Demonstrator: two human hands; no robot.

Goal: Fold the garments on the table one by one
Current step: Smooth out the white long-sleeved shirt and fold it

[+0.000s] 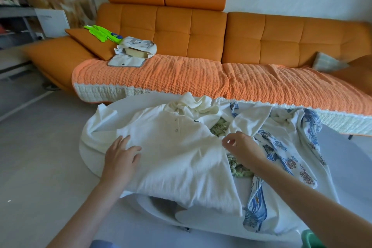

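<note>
A white henley shirt (181, 157) with 3 buttons lies face up across the middle of the round white table (217, 225), its hem hanging over the near edge and its left sleeve bunched toward the left edge. The person's left hand (120, 155) rests flat on the shirt near that sleeve, fingers straight and slightly spread, holding nothing. The right hand (243, 147) is at the shirt's right side seam, fingers curled, thumb and forefinger pinching the fabric edge. Just beside it, partly under the shirt, a green floral garment (240, 171) shows. A white garment with blue print (281, 147) sprawls over the table's right edge, and a cream garment (193, 102) is heaped at the far edge. Behind stands an orange sofa (201, 30) with a quilted orange cover (161, 74), carrying a tote bag (138, 45).
</note>
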